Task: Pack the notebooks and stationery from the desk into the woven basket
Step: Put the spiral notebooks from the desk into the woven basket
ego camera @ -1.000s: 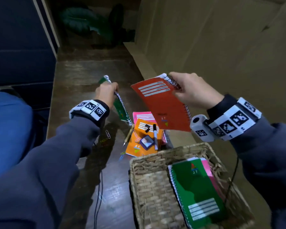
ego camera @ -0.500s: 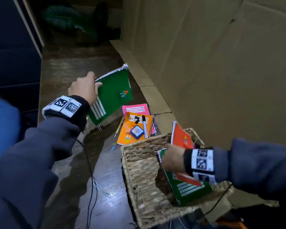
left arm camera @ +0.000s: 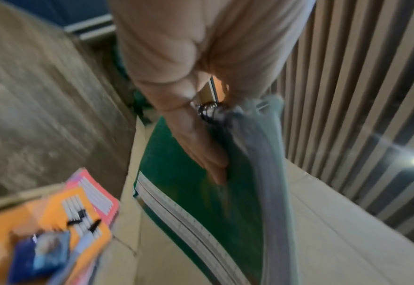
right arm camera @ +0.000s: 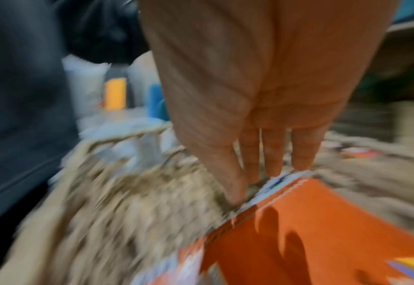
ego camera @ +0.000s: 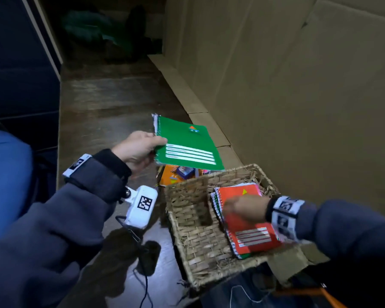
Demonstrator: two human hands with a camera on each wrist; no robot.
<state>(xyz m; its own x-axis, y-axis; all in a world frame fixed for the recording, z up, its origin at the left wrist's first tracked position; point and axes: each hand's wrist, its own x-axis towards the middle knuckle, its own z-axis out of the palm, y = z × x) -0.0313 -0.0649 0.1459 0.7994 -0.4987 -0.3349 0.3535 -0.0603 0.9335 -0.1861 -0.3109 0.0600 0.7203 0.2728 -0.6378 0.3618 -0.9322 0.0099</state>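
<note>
My left hand (ego camera: 140,150) grips a green spiral notebook (ego camera: 187,145) by its spine edge and holds it in the air, just beyond the woven basket (ego camera: 187,218). In the left wrist view the fingers (left arm camera: 208,164) curl round that green notebook (left arm camera: 176,183). A red-orange notebook (ego camera: 249,221) lies flat in the basket on top of a green and a pink one. My right hand (ego camera: 242,210) hovers over it with straight fingers (right arm camera: 274,162) at the spine of the red-orange notebook (right arm camera: 310,231). An orange notebook (ego camera: 171,174) carrying a small blue item and markers stays on the desk.
The dark wooden desk (ego camera: 111,103) runs away from me, with a cardboard wall (ego camera: 298,96) along its right side. A pink notebook (left arm camera: 98,194) lies under the orange one (left arm camera: 55,208). Cables (ego camera: 142,274) trail over the near desk edge, left of the basket.
My right hand lowered the red-orange notebook into the basket and let go; it now lies flat. My left hand carried the green notebook rightward, toward the basket.
</note>
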